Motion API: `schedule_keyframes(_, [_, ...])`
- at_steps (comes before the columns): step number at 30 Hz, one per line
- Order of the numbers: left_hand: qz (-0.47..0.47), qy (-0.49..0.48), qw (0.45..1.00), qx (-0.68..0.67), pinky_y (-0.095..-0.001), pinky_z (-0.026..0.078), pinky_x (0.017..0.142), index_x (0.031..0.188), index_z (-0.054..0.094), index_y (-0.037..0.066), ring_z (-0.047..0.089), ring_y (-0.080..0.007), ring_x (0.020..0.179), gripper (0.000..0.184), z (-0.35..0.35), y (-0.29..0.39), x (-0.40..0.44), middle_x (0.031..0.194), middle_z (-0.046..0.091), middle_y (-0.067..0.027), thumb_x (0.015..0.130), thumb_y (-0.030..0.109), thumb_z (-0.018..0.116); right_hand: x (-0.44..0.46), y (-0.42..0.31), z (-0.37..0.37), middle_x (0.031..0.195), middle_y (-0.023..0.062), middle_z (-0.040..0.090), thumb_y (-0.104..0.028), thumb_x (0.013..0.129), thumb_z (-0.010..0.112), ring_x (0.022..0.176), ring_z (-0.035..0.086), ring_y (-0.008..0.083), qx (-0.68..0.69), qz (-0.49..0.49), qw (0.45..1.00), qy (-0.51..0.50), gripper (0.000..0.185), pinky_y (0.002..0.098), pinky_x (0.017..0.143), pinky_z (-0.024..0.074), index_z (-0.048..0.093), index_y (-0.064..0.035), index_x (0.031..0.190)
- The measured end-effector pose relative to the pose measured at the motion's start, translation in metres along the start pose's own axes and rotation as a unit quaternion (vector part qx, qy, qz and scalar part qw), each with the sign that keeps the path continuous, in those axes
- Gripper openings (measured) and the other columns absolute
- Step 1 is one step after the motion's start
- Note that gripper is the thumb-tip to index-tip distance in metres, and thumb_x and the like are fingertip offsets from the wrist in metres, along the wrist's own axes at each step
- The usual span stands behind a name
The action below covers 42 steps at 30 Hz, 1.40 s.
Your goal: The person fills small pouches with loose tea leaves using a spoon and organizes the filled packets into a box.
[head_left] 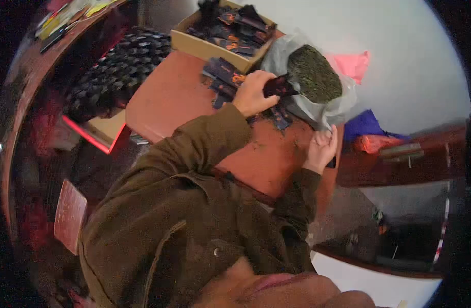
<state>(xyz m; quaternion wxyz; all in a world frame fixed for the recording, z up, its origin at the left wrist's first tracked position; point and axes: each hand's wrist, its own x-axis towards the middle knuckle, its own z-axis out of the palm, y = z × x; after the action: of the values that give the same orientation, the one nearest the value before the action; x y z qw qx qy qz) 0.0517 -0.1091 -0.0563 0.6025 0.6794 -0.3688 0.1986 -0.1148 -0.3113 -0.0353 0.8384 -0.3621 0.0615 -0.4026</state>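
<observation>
My left hand point(256, 93) is closed around a small dark pouch point(280, 86), whose end points at the heap of dried green herb point(315, 74). The herb lies in a clear plastic bag point(343, 102) on the table's far right side. At the bag's near edge, my right hand point(322, 149) has its fingers curled in and appears to pinch the plastic. Dark printed pouches point(222, 72) with orange marks lie flat beside and under my left hand. Another dark pouch point(282, 120) rests just below it, among scattered herb crumbs.
Behind the pouches stands a cardboard box point(209, 49) full of similar dark packets. The reddish-brown table point(163, 97) has crumbs on it. On the left are many black packets point(127, 61) and a red-edged box point(94, 136). Pink point(353, 64) and blue bags point(368, 124) lie right.
</observation>
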Motion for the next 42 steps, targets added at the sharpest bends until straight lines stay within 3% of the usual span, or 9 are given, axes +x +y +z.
schedule_keyframes(3, [0.027,0.009,1.000,0.008,-0.0411,0.044,0.087,0.106,0.058,0.003,0.056,-0.0341,0.098,0.047,-0.002,-0.002,0.000,0.102,0.058,-0.0164,0.065,0.019,0.075,0.005,-0.002,-0.024,0.062,-0.0002,0.043,-0.017,0.097,0.048,0.050,0.037,0.0096,0.217,0.141,0.965,-0.030,0.016,0.0223,0.044,0.0295,0.054,-0.0012,0.096])
schedule_keyframes(15, [0.011,0.055,0.998,0.039,-0.0371,0.045,0.091,0.117,0.052,0.003,0.054,-0.0252,0.108,0.057,-0.120,0.038,-0.030,0.106,0.056,-0.0131,0.068,0.021,0.076,-0.013,-0.012,0.005,0.059,-0.0022,0.031,-0.005,0.096,0.044,0.049,0.030,0.0090,0.234,0.164,0.951,-0.117,0.009,0.0241,0.044,0.0269,0.049,0.0020,0.096])
schedule_keyframes(17, [-0.050,0.082,0.988,-0.122,-0.0343,0.048,0.090,0.124,0.046,0.003,0.055,-0.0208,0.111,0.061,-0.154,0.021,-0.052,0.110,0.055,-0.0121,0.072,0.016,0.076,-0.014,-0.010,0.004,0.059,-0.0024,0.031,-0.006,0.096,0.043,0.050,0.030,0.0092,0.221,0.167,0.953,-0.126,0.011,0.0245,0.045,0.0275,0.049,0.0026,0.098])
schedule_keyframes(20, [-0.200,0.123,0.972,-0.029,-0.0345,0.050,0.088,0.122,0.046,0.002,0.057,-0.0217,0.107,0.058,-0.232,0.054,-0.074,0.111,0.055,-0.0126,0.071,0.008,0.074,-0.006,-0.008,-0.011,0.059,-0.0024,0.031,-0.009,0.098,0.041,0.050,0.030,0.0094,0.230,0.195,0.940,-0.160,0.016,0.0251,0.046,0.0285,0.050,0.0036,0.103])
schedule_keyframes(21, [-0.138,0.201,0.969,0.033,-0.0347,0.049,0.087,0.117,0.050,0.000,0.058,-0.0220,0.102,0.055,-0.249,0.015,-0.093,0.108,0.056,-0.0116,0.068,0.008,0.074,-0.005,-0.006,-0.013,0.059,-0.0024,0.031,-0.010,0.098,0.041,0.050,0.030,0.0093,0.223,0.201,0.942,-0.149,0.017,0.0248,0.046,0.0284,0.050,0.0031,0.103])
schedule_keyframes(27, [-0.221,0.308,0.869,0.320,-0.0346,0.049,0.082,0.121,0.045,0.000,0.057,-0.0227,0.097,0.059,-0.353,-0.025,-0.156,0.113,0.049,-0.0139,0.069,0.010,0.071,0.001,-0.002,-0.019,0.059,-0.0024,0.032,-0.014,0.100,0.040,0.050,0.029,0.0085,0.166,0.235,0.951,-0.110,0.018,0.0231,0.044,0.0269,0.050,0.0002,0.100])
schedule_keyframes(32, [-0.222,0.362,0.804,0.416,-0.0419,0.039,0.097,0.123,0.040,-0.006,0.047,-0.0372,0.109,0.059,-0.398,-0.099,-0.195,0.114,0.047,-0.0232,0.068,0.005,0.062,-0.002,0.003,-0.016,0.058,-0.0023,0.030,-0.016,0.101,0.040,0.050,0.028,0.0080,0.116,0.230,0.963,-0.078,0.018,0.0227,0.043,0.0267,0.050,-0.0010,0.102])
schedule_keyframes(35, [-0.303,0.398,0.744,0.443,-0.0434,0.039,0.097,0.124,0.040,-0.006,0.047,-0.0386,0.110,0.059,-0.400,-0.114,-0.193,0.118,0.045,-0.0247,0.069,0.003,0.060,0.006,0.007,-0.032,0.058,-0.0023,0.030,-0.016,0.101,0.039,0.050,0.028,0.0079,0.117,0.251,0.947,-0.163,0.018,0.0222,0.043,0.0266,0.050,-0.0010,0.103])
schedule_keyframes(42, [-0.425,0.422,0.688,0.409,-0.0427,0.039,0.099,0.130,0.038,-0.001,0.045,-0.0413,0.116,0.067,-0.405,-0.140,-0.195,0.126,0.041,-0.0263,0.069,0.001,0.063,-0.008,0.009,-0.008,0.057,-0.0019,0.027,-0.014,0.101,0.036,0.050,0.028,0.0080,0.055,0.214,0.971,-0.095,0.020,0.0217,0.043,0.0266,0.046,0.0005,0.111])
